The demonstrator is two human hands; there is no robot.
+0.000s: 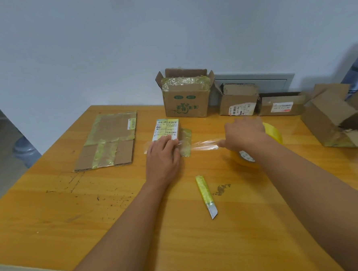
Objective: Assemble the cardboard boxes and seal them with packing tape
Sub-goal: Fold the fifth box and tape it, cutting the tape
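Note:
A small cardboard box [166, 128] with white shipping labels lies at the middle of the wooden table [232, 236]. My left hand [162, 155] presses flat on its near end, over a strip of clear tape [203, 144]. That strip stretches rightward to the yellow tape roll [258, 149]. My right hand [244, 134] grips the roll from above, fingers curled over it. A yellow utility knife [206, 196] lies on the table nearer to me, its blade out.
A flattened, taped cardboard box [109, 139] lies at the left. Along the wall stand an open box with green print [186, 101], two smaller labelled boxes [238, 102] [281, 105], and a torn open box [336, 119] at the right edge.

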